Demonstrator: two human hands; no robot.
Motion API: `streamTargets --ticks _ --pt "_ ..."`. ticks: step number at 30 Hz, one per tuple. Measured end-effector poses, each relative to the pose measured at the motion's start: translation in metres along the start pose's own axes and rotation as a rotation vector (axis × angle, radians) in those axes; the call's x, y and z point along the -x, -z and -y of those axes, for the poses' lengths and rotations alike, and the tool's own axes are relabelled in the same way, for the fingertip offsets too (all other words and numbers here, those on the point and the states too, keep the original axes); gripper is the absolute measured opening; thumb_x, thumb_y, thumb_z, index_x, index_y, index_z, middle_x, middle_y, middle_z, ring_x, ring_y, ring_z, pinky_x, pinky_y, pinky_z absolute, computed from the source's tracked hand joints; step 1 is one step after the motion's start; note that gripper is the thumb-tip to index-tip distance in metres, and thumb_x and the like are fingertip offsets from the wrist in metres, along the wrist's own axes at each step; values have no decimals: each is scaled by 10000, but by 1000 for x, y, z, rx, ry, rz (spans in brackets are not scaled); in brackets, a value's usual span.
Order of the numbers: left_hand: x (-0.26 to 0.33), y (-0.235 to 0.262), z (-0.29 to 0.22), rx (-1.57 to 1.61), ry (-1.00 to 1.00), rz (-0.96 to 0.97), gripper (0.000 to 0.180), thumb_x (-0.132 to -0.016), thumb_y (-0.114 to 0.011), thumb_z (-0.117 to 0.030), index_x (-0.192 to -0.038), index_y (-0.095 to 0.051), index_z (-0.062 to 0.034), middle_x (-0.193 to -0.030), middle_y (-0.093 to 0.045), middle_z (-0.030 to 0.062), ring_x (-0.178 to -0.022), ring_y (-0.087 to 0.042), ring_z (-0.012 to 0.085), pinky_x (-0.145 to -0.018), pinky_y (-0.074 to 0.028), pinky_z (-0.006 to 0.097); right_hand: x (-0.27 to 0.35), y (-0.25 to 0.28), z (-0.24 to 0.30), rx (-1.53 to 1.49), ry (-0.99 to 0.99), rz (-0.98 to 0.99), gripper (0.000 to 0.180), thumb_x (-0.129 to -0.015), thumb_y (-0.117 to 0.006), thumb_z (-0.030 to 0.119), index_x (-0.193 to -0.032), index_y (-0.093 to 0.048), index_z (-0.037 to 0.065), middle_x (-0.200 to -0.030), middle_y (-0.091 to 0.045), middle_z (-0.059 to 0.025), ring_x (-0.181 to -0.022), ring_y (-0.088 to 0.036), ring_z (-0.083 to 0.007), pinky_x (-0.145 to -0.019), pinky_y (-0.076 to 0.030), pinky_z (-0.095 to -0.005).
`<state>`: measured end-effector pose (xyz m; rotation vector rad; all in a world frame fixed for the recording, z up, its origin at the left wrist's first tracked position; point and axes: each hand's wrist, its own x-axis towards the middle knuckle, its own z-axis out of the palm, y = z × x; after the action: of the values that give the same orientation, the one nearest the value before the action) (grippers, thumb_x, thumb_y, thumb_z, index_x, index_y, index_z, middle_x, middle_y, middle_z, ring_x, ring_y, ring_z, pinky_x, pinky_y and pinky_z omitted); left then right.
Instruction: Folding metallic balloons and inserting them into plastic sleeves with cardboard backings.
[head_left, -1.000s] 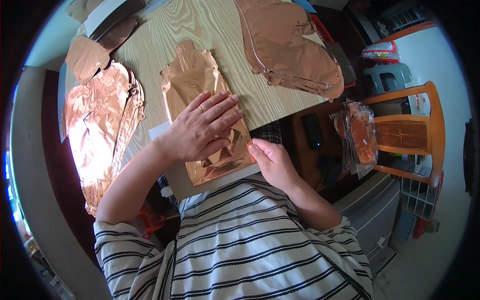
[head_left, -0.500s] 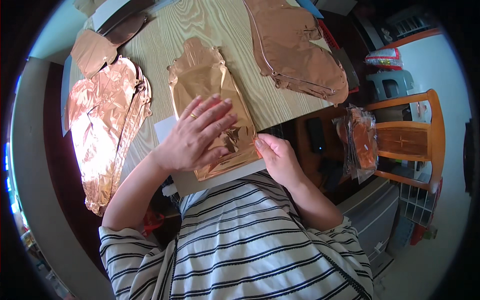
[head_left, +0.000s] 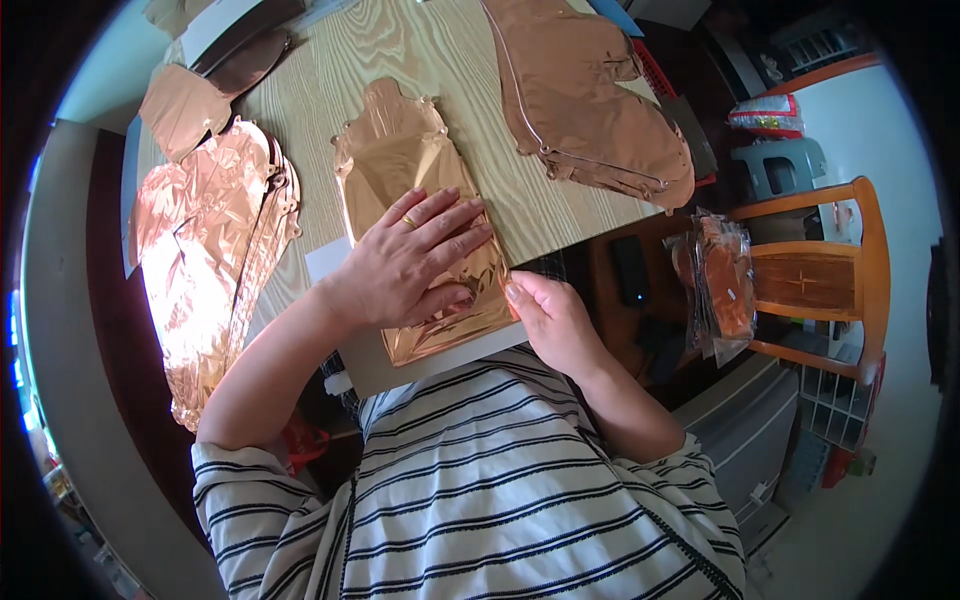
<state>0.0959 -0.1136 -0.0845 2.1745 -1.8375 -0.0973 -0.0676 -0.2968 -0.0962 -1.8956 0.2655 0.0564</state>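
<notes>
The left hand (head_left: 425,250) lies open and flat on the foil (head_left: 400,178), which likely steadies it; the right hand (head_left: 553,316) seems to pinch its edge, fingertips partly hidden. Grey board (head_left: 375,377) backs it at the tabletop's (head_left: 565,205) near edge.

A person in a striped top spreads the left hand (head_left: 425,255) over gold foil (head_left: 385,165) at the near edge of a wood-grain surface (head_left: 320,70), the right hand (head_left: 552,318) pinching its border.
A pale board (head_left: 400,377) beneath juts past that near edge; crinkled copper foil (head_left: 195,250) lies along the left edge, darker copper sheets (head_left: 590,110) along the right.
</notes>
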Motion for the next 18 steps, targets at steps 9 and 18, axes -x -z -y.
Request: streamTargets --ticks 9,18 --pt "-6 -7 2 -55 -33 -47 633 -919 -582 -465 -1490 -456 -225 -1470 -444 126 -1374 -406 336 -1203 -233 531 -2 -1 -14 -121 -29 -5 312 -1038 -511 209 -827 -539 -19 -613 -470 -110 -561 -428 -167 -555 -404 -346" --pt "-6 -5 2 -46 -26 -34 628 -925 -568 -453 -1497 -448 -223 -1475 -445 127 -1381 -399 340 -1203 -237 523 -5 -8 -10 -117 -80 -65 341 -1044 -537 257 -859 -581 -26 -608 -474 -79 -576 -422 -131 -551 -400 -326"
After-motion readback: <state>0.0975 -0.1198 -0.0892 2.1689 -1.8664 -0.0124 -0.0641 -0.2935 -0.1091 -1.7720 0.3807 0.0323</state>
